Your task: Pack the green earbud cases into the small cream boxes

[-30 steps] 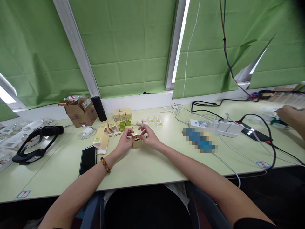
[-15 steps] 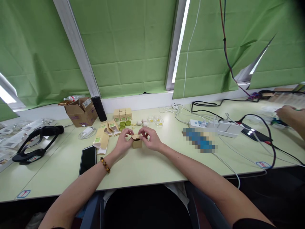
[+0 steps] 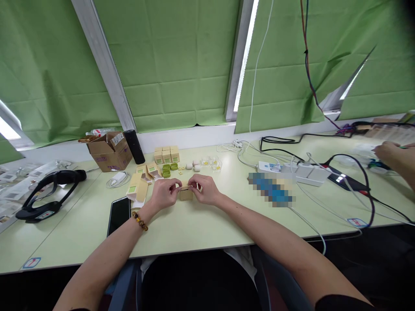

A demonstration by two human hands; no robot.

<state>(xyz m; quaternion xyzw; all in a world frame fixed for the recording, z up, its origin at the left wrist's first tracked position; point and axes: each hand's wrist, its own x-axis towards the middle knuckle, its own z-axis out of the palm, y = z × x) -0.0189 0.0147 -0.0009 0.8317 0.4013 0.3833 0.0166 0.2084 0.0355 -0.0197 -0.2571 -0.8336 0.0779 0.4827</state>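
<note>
Centrally, the small cardboard box sits between the hands, which pinch its top flap

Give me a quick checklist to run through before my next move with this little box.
1. Left hand at the flap: ok.
2. Right hand at the flap: ok.
3. Small box upright on the table: ok.
4. Flap fully closed: not ok, a dark gap shows.
5. Box contents: cannot tell, hidden from view.
6. Phone apart from the box: ok.
</note>
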